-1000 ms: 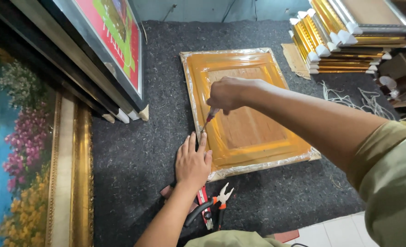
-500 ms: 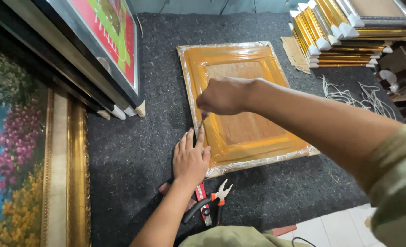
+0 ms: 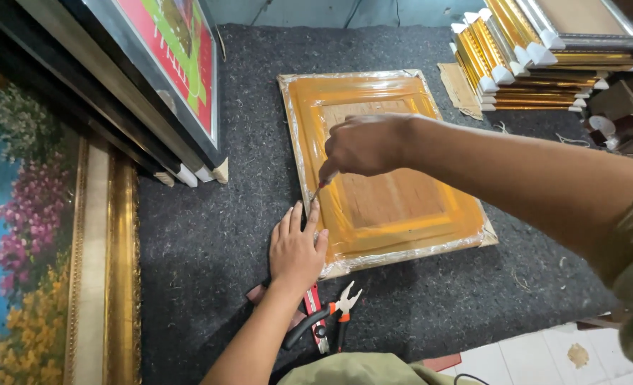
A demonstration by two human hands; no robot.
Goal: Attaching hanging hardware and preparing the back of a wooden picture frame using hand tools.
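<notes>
The right hand (image 3: 365, 146) pinches a thin red-handled tool (image 3: 321, 187), tip slanting near-left onto the plastic-wrapped golden-orange rectangular picture frame (image 3: 388, 171), long axis near-to-far on the grey felt tabletop (image 3: 209, 249). The left hand (image 3: 297, 249) presses flat on the frame's near-left corner, grasping nothing.

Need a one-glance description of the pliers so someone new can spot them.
Start at the dark grey felt mat and the plastic-wrapped golden frame lying flat on it. Below the frame's near left corner, just behind the left hand, lie the pliers. They alone have orange-and-black handles and pale metal jaws standing open.
</notes>
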